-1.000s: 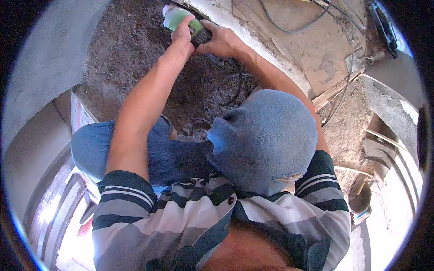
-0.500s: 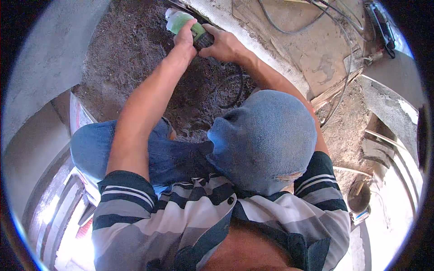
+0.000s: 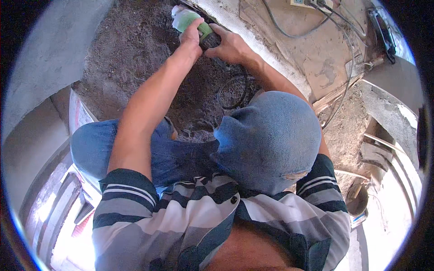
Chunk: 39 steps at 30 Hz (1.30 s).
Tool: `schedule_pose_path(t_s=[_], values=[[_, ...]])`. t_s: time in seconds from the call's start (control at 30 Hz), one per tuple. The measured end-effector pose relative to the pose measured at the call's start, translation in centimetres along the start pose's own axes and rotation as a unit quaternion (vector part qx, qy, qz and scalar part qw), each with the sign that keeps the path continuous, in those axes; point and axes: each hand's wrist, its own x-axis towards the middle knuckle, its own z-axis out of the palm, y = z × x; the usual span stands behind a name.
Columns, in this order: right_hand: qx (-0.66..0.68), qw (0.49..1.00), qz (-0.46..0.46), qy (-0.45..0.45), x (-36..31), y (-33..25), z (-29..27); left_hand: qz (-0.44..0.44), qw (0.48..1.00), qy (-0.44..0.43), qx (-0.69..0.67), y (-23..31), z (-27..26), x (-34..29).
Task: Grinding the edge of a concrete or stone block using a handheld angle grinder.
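Observation:
Both my hands grip a green and black corded power tool (image 3: 204,32), shaped like an angle grinder, at the top of the view. My left hand (image 3: 191,37) is closed around its green body, just behind the pale, cloudy cover on its head. Around the black rear end wraps my right hand (image 3: 229,45), its thumb on the near side. The tool's head lies beside a light stone or concrete edge (image 3: 221,12). What its working end touches is hidden. Below the hands, a dark cord (image 3: 233,92) loops on the dirt.
Dark, rough dirt (image 3: 131,49) spreads before my bent knees. Beyond the pale edge lies a dusty board (image 3: 312,58) crossed by cables, with a power strip (image 3: 312,3) holding plugs. A bucket (image 3: 357,201) stands at the right. A curved grey surface (image 3: 49,49) rises at left.
The view has shifted slightly, so more of the power strip shows. Both hands keep their grip, and the angle grinder stays beside the pale edge.

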Motion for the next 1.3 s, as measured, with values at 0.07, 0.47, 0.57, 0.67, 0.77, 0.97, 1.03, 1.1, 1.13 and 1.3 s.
schedule_pose_path(t_s=[0.07,0.47,0.57,0.67,0.77,0.97,1.03,1.1,1.13,1.3], values=[[0.014,1.0,-0.004,-0.006,-0.1,0.2,0.0,-0.005,1.0,-0.004,0.006,-0.1,0.1,-0.2],[-0.012,0.998,-0.024,-0.051,-0.2,-1.5,-0.2,0.023,0.999,0.045,-0.014,0.3,-1.7,-0.5],[-0.061,0.993,-0.072,-0.071,1.7,-2.3,-1.2,0.037,0.996,0.017,-0.079,1.4,-4.7,-0.6],[-0.264,0.96,-0.023,0.086,5.2,-1.9,-2.3,0.071,0.989,0.124,-0.041,2.8,-7.2,0.7],[-0.371,0.925,-0.031,0.071,9.4,-0.7,-2.5,0.082,0.983,0.156,-0.06,4.2,-9.1,2.3],[-0.495,0.868,-0.026,-0.026,15.5,-0.2,-1.3,0.042,0.972,0.207,-0.107,5.9,-11.6,4.1],[-0.502,0.863,-0.027,-0.045,16.7,-1.0,-1.2,0.044,0.966,0.204,-0.152,6.7,-12.3,4.4],[-0.517,0.852,-0.064,-0.05,17.7,-2.1,-0.9,0.008,0.965,0.203,-0.166,7.6,-12.7,4.6],[-0.522,0.849,-0.058,-0.054,18.2,-2.7,-0.6,0.012,0.966,0.198,-0.166,7.9,-12.8,4.6],[-0.532,0.823,0.141,-0.142,19.6,-3.7,0.6,0.033,0.969,0.201,-0.142,9.6,-12.1,5.0]])
